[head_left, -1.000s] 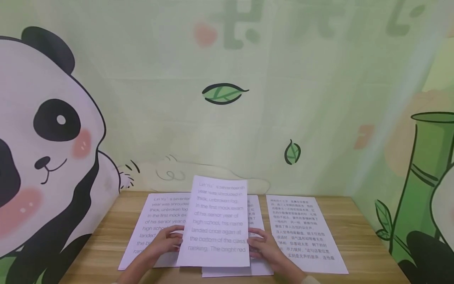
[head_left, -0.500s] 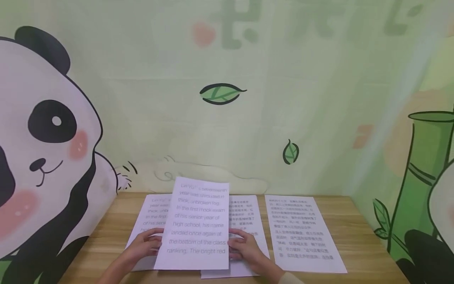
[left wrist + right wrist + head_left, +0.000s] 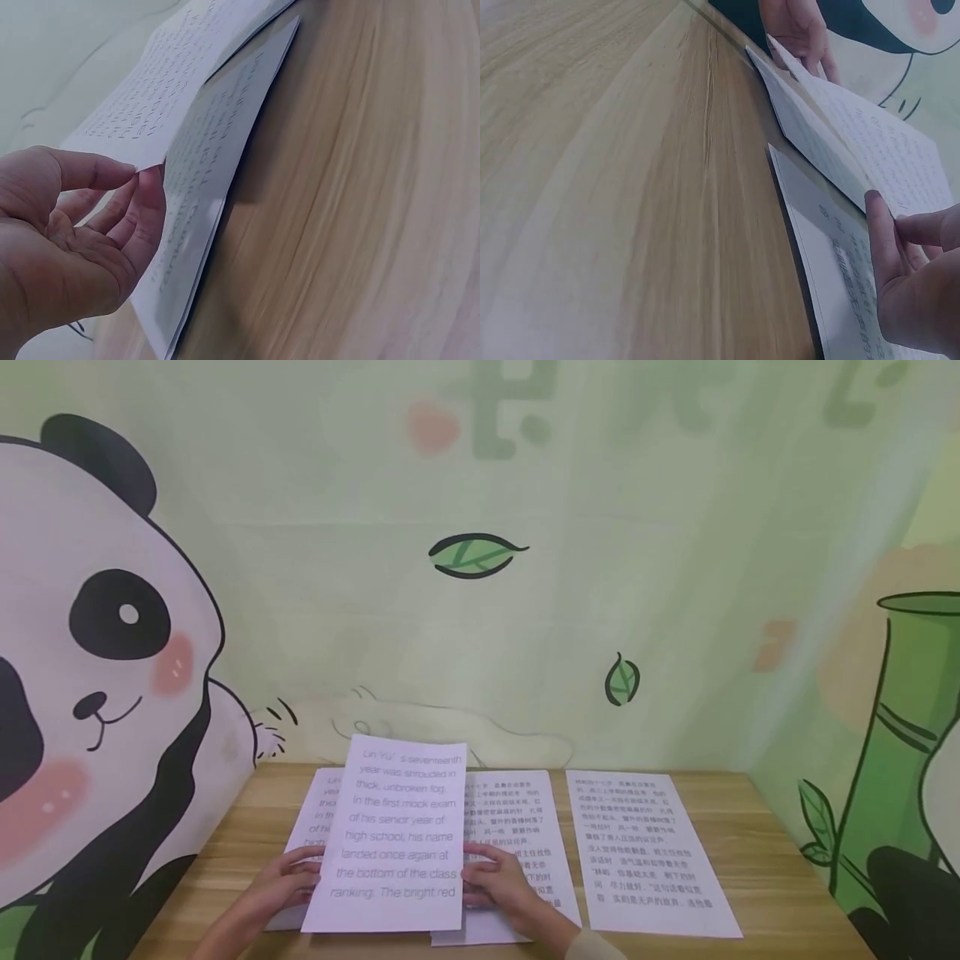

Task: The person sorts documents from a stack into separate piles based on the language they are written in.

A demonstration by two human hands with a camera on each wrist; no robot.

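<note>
A sheet of paper (image 3: pixel 397 835) printed with large English text is held up between both hands, tilted toward me. My left hand (image 3: pixel 277 889) pinches its left edge low down; the left wrist view shows thumb and fingers of that hand (image 3: pixel 82 232) at a corner of the held sheet (image 3: pixel 150 97). On the opposite edge, my right hand (image 3: pixel 506 889) pinches the paper between thumb and fingers. Beneath it lies a left pile of paper (image 3: pixel 306 831) with the same English text, mostly covered. Partly overlapped too is a middle pile (image 3: pixel 517 818) with Chinese text.
Another paper (image 3: pixel 652 860) with Chinese text lies flat on the right of the wooden table (image 3: pixel 780 877). Behind the table hangs a green backdrop (image 3: pixel 337 593) with a panda, leaves and bamboo printed on it.
Both hands have carried the held sheet leftward, from between the left and middle piles to mostly over the left one. More of the middle pile's text shows now.
</note>
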